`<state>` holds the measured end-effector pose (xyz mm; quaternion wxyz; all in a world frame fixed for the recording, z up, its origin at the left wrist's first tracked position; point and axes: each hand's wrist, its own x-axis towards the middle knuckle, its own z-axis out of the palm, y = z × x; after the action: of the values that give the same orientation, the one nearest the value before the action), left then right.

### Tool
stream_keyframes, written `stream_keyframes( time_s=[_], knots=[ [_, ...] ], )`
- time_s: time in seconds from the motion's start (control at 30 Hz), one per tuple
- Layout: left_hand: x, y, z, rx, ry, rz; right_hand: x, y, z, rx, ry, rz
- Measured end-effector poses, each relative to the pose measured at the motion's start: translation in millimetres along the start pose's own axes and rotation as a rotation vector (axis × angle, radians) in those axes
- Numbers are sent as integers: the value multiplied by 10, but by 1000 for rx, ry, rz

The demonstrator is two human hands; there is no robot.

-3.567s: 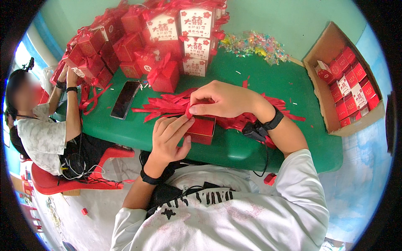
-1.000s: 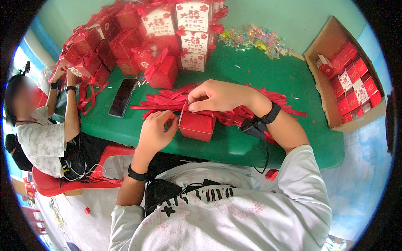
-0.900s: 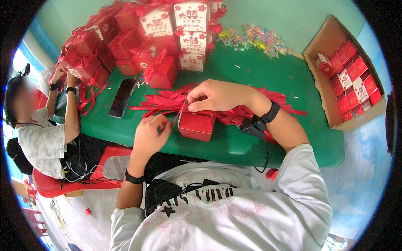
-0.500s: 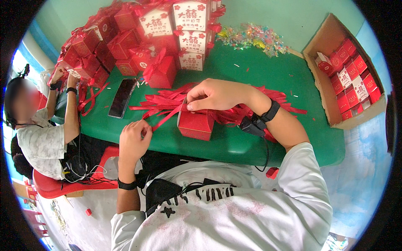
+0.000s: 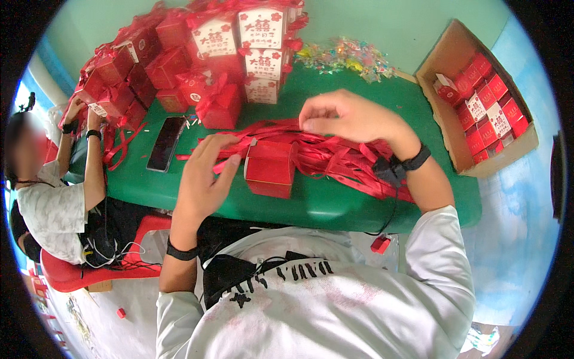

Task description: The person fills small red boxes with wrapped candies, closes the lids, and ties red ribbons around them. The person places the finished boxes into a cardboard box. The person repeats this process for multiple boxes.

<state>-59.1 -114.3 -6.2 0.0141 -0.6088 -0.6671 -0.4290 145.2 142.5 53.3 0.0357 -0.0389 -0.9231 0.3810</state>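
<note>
The left hand (image 5: 206,173) has its thumb spread from its fingers, red ribbon (image 5: 225,165) showing in the gap; whether gripped, I cannot tell. The right hand (image 5: 356,118) is loosely curled, thumb parted, empty. A red box (image 5: 270,173) sits just right of the left fingers; a phone (image 5: 167,144) lies to their left.

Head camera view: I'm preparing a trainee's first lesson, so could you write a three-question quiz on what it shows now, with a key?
1. True or false: the black rectangular phone lies to the left of the red cardboard box nearest the person's left hand.
2. Which things lie inside the open brown cardboard carton? A) coiled black cables B) small red and white cardboard boxes C) white cups
3. Which of the person's hands is nearer that carton?

Key: 1. True. 2. B. 3. The right hand.
</note>
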Motion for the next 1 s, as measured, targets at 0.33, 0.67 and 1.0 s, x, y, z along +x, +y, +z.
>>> stream_keyframes(
  time_s=[0.33, 0.67, 1.0],
  knots=[
    [-3, 64, 362, 111, -105, 159, -156, 146, 852, -142, 236, -232],
    [-127, -52, 509, -105, 5, -148, -172, 152, 913, -157, 259, -127],
    [-188, -361, 240, -132, -354, -300, -79, 388, 755, 7, 48, -100]
  ],
)
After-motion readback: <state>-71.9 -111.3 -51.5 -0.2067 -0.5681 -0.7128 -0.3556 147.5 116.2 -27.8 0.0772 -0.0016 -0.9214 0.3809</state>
